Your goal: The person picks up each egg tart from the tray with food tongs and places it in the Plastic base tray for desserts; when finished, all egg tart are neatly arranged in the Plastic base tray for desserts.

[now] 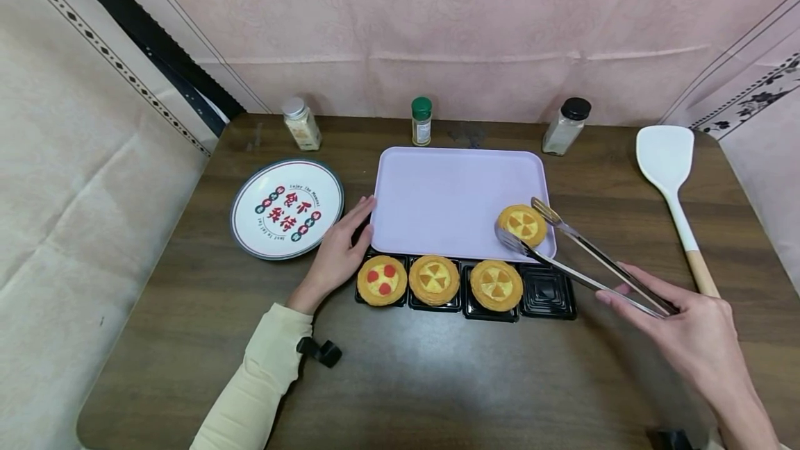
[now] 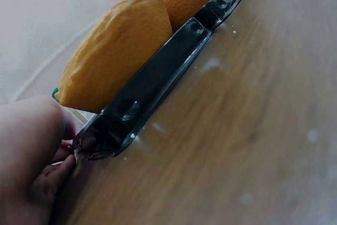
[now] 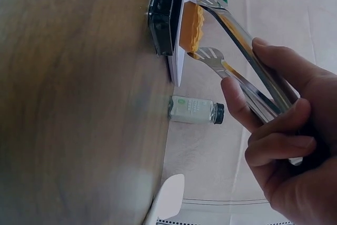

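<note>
In the head view my right hand [image 1: 696, 328] grips metal tongs [image 1: 587, 248], whose tips straddle a small round yellow pastry [image 1: 522, 224] on the lilac tray [image 1: 450, 193], at its front right corner. My left hand [image 1: 340, 248] lies at the tray's left edge with fingers extended, touching it. Before the tray is a black compartment holder [image 1: 548, 294]. Three of its compartments bear pastries: one with red dots [image 1: 382, 281], then a patterned yellow one [image 1: 434, 280] and another yellow one [image 1: 496, 285]. The rightmost compartment bears none.
A white plate [image 1: 287, 209] with red characters is at the left. Behind stand a white-capped jar [image 1: 303, 125], a green-capped jar [image 1: 421, 121] and a black-capped jar [image 1: 566, 126]. A white spatula [image 1: 669, 162] with a wooden handle lies to the right.
</note>
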`<state>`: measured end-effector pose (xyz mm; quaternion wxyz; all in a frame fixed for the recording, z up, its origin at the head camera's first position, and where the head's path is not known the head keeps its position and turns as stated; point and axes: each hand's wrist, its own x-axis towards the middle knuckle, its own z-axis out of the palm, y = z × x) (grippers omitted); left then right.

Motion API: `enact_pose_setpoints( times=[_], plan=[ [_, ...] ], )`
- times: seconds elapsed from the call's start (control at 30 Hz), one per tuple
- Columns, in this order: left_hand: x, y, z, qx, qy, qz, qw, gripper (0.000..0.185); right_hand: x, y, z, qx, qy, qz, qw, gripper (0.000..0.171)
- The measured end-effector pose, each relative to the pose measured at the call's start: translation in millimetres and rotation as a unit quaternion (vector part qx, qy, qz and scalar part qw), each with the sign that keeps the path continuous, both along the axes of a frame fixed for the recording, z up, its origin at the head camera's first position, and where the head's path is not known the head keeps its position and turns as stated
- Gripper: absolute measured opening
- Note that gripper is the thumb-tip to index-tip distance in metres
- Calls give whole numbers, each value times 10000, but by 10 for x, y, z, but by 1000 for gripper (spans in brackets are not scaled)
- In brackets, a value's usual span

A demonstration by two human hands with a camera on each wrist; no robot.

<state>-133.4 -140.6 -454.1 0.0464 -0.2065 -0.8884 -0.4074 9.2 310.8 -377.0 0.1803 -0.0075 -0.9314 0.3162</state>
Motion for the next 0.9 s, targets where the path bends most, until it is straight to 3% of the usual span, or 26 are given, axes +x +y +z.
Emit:
enact_pose_setpoints(
  times=[0.63, 0.9],
  plan=[
    [9, -1, -17, 14, 5, -5, 10000, 47, 23, -16, -1, 50, -182, -57, 9998, 47],
    [1, 1, 2, 6, 66, 18, 10000, 47, 46, 12, 66, -157, 47, -50, 9999, 47]
  ],
)
